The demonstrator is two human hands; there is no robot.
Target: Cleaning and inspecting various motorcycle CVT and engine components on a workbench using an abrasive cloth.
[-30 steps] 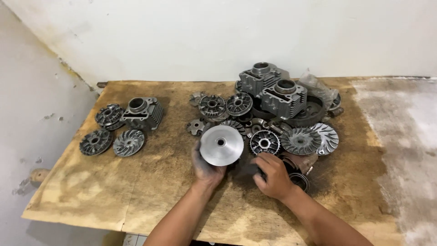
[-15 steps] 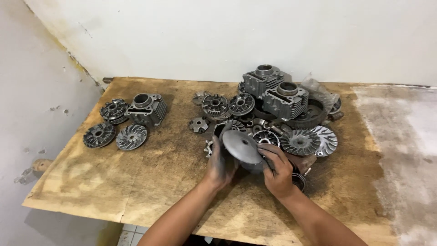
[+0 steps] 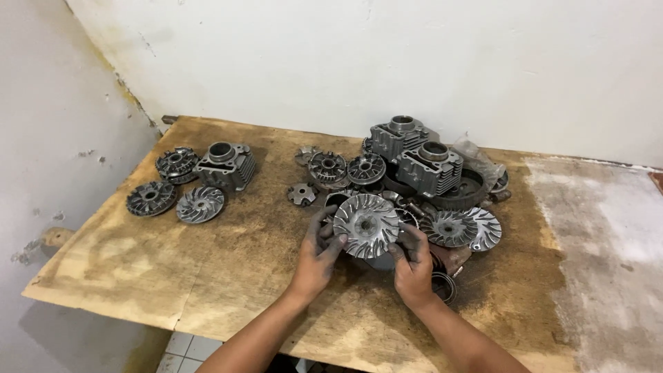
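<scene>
The finned pulley disc (image 3: 366, 225) is gripped at opposite rim edges by the left hand (image 3: 316, 257) and right hand (image 3: 412, 266), near the parts pile (image 3: 414, 173) above the wooden surface (image 3: 207, 276), and is best kept evenly supported.

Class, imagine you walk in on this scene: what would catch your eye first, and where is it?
First, the finned metal disc held up between the left hand and right hand at the middle of the wooden board. Behind it, a heap of grey engine parts topped by two cylinder blocks. A smaller group with one more block and round discs lies apart at the far left.
</scene>
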